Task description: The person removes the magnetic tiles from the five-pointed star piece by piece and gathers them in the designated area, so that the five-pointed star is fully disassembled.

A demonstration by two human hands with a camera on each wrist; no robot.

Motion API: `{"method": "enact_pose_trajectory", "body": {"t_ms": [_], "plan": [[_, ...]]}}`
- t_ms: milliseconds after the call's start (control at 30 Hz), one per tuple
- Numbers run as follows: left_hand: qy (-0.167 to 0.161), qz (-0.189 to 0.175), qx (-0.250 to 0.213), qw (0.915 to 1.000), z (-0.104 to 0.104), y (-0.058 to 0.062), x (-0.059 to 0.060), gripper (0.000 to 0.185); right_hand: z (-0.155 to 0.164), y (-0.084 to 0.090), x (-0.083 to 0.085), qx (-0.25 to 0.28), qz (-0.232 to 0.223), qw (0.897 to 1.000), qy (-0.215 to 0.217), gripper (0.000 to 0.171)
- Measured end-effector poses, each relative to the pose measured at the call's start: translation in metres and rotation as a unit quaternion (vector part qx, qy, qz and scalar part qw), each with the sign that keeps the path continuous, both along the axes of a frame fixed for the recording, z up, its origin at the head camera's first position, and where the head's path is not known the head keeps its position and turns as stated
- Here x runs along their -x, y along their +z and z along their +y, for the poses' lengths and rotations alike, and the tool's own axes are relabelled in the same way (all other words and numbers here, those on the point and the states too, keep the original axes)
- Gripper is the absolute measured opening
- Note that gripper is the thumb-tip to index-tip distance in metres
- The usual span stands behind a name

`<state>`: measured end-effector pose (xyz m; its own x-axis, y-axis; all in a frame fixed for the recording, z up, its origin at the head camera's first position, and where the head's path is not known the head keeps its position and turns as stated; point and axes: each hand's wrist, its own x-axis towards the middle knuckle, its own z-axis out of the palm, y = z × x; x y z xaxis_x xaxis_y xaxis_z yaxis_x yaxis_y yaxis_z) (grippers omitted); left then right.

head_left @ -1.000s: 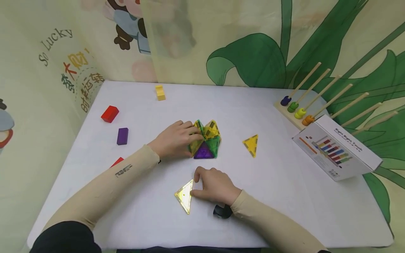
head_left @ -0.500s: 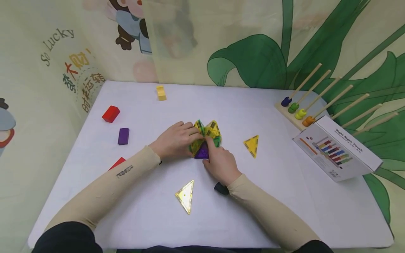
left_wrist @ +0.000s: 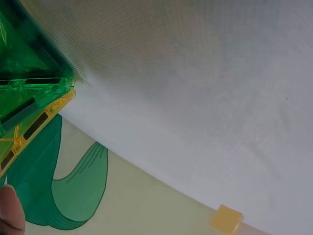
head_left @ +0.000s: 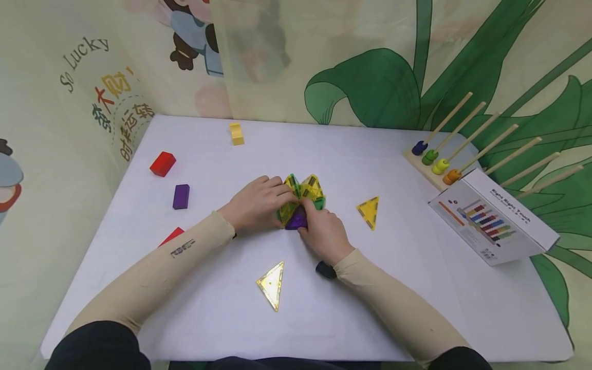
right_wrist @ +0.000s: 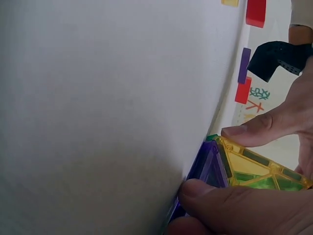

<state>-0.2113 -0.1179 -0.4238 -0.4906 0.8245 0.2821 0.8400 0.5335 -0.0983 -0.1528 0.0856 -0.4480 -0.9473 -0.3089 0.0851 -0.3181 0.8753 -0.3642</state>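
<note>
Both hands are on a small standing structure of translucent triangular magnetic tiles in the middle of the table. Its yellow tile (head_left: 312,187), purple tile (head_left: 295,220) and green tile (left_wrist: 29,54) meet along their edges. My left hand (head_left: 259,203) grips the structure's left side, thumb on a yellow tile (right_wrist: 252,165) in the right wrist view. From the front right, my right hand (head_left: 327,234) holds it, thumb against the purple tile, index finger reaching the top. Hands hide part of the tiles. One loose yellow triangle (head_left: 272,285) lies nearer the body, another (head_left: 369,212) to the right.
A red block (head_left: 163,164), a purple block (head_left: 181,196) and a partly covered red block (head_left: 171,236) lie at the left. A yellow block (head_left: 236,133) is at the back. The peg-and-bead rack (head_left: 430,167) and white box (head_left: 492,218) stand at the right.
My right hand has left the near loose yellow triangle, moved up to the structure and taken hold of its front right side. The left hand has stayed in place.
</note>
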Motion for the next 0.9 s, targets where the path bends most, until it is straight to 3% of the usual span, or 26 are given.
{"method": "enact_pose_trajectory", "body": {"t_ms": [167,633,900], "plan": [[0.001,-0.004,0.003,1.0000,-0.0010,-0.0007,-0.0003,0.068,-0.0008,-0.0005,-0.0008,0.012,0.000,1.000,-0.004,0.060],[-0.007,-0.010,0.001,0.9999,-0.0012,-0.0007,-0.0004,0.066,-0.0019,-0.0002,-0.0046,0.001,0.052,0.999,-0.002,0.058],[-0.010,0.004,0.007,0.9999,-0.0009,-0.0015,0.0012,0.066,-0.0025,0.0018,-0.0060,-0.048,0.084,0.995,-0.009,0.057]]}}
